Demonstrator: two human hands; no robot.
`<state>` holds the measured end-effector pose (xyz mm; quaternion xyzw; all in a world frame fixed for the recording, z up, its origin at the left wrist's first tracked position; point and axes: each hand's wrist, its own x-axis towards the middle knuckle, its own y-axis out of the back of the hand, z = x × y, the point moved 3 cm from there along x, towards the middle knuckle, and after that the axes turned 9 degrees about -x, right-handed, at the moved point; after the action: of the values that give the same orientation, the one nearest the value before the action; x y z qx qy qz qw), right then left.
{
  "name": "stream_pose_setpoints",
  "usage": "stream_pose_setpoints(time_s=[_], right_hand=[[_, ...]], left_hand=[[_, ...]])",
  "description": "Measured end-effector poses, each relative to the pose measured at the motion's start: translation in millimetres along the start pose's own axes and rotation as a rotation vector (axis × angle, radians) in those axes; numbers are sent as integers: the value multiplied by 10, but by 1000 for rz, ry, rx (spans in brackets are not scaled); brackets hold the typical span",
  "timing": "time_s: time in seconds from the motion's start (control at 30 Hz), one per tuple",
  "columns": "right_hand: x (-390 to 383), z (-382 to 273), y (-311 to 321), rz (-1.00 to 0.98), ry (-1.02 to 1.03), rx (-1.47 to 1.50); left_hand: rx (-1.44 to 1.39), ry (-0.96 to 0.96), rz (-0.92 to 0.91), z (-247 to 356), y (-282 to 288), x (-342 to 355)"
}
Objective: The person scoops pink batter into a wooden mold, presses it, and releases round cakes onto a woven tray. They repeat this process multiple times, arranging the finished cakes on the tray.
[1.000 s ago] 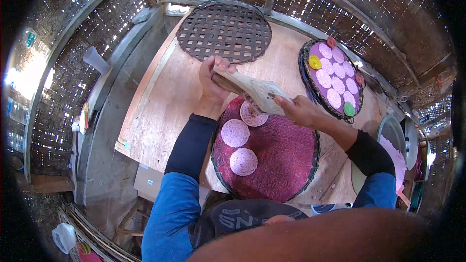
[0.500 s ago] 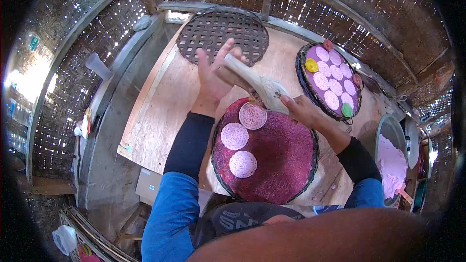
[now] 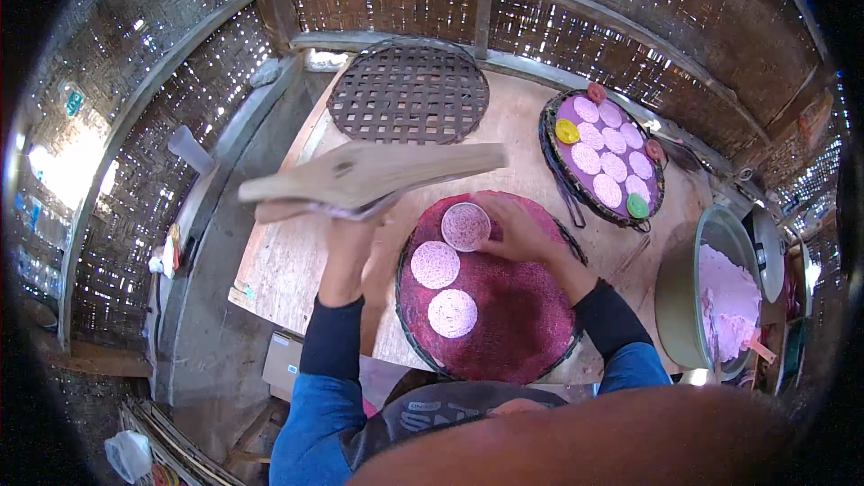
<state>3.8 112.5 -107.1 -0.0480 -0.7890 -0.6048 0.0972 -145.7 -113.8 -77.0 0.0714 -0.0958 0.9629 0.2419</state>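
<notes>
A flat wooden board with tapered, handle-like ends (image 3: 369, 171) is held up in my left hand (image 3: 346, 220), whose fingers are mostly hidden beneath it. Below and to the right, my right hand (image 3: 522, 232) curves its fingers around the edge of a round ring mould (image 3: 466, 227). The mould encloses speckled pink dough and rests on a round, reddish-purple cloth-covered tray (image 3: 504, 324). Two speckled pink discs, an upper one (image 3: 436, 265) and a lower one (image 3: 452, 313), lie on the tray just nearer to me.
At the far right, a second round tray (image 3: 562, 157) bears several pink discs and coloured rings. A deep basin (image 3: 679, 292) of pink dough stands at the right. An open-weave round rack (image 3: 409, 94) lies at the back of the wooden table (image 3: 297, 261).
The board has swung left and turned level; my right hand has let it go and come down to the ring mould. My left hand, spread open before, now grips the board.
</notes>
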Motion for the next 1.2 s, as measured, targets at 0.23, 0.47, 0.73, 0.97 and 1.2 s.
stream_pose_setpoints(time_s=[0.23,0.47,0.73,0.97,1.2], right_hand=[[18,-20,-240,-36,4,25],[41,59,-258,-51,0,144],[3,65,-235,-38,-9,218],[-566,-180,72,146,-209,444],[-871,-524,-196,49,-441,75]], left_hand=[[-263,-50,268,67,531,-502],[-290,16,260,-98,802,-674],[-355,-11,193,-5,661,-681],[-437,9,203,-43,653,-685],[-363,55,160,-45,460,-667]])
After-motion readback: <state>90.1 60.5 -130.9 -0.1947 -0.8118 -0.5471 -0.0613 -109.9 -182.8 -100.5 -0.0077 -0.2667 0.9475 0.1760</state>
